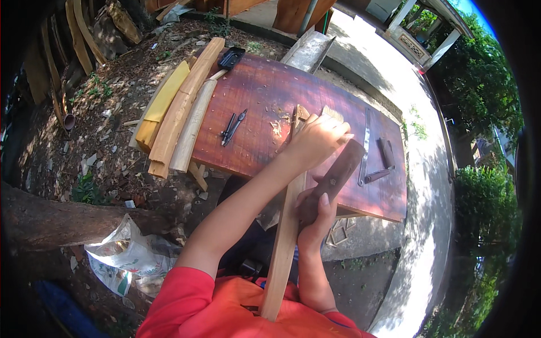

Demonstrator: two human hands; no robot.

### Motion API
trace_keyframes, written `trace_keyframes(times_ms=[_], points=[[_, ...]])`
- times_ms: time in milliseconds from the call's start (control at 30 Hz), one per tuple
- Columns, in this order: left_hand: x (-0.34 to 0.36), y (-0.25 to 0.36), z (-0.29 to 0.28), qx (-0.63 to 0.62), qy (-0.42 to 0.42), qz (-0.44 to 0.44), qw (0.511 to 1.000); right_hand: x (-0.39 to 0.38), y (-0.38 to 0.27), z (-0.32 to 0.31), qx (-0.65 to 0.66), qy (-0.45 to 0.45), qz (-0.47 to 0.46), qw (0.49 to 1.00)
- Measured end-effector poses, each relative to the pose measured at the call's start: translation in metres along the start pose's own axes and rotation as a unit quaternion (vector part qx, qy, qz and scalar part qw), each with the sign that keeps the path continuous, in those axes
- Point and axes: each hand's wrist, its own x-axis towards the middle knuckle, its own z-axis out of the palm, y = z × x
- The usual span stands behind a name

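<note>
My right hand [318, 222] is wrapped round a dark wooden hand plane [341, 169], which stands tilted on its narrow side above the table's near edge. Beside it, a long pale wooden strip [282, 248] runs from against my chest up onto the brown table [253, 84]. My left hand [322, 138] is over the strip's far part, its fingers curled; what they hold, if anything, is hidden. Just beyond those fingers shows a small pale tan piece [332, 114]. Wood shavings [277, 128] lie left of the strip's far end.
Several timber lengths [186, 101] lie along the table's left edge, near a black tray [231, 57]. Black dividers [235, 127] rest on the tabletop. A metal ruler [365, 149] and a dark L-shaped tool [385, 160] lie at right. A white sack [127, 250] sits on the littered ground.
</note>
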Motion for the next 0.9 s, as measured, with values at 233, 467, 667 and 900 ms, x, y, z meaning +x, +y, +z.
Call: trace_keyframes(times_ms=[233,467,667,900], points=[[0.002,-0.002,-0.002,-0.034,-0.017,0.035,0.999,0.003,0.005,-0.012,0.005,-0.001,-0.065,0.998],[0.001,-0.005,0.001,-0.009,0.028,0.031,0.999,0.009,0.005,-0.023,-0.015,0.010,-0.083,0.996],[0.001,-0.010,0.003,-0.033,0.057,0.043,0.997,0.009,0.004,-0.027,-0.017,0.013,-0.081,0.997],[0.002,-0.008,0.002,-0.062,0.068,0.016,0.996,0.010,0.007,-0.026,-0.026,0.009,-0.096,0.995]])
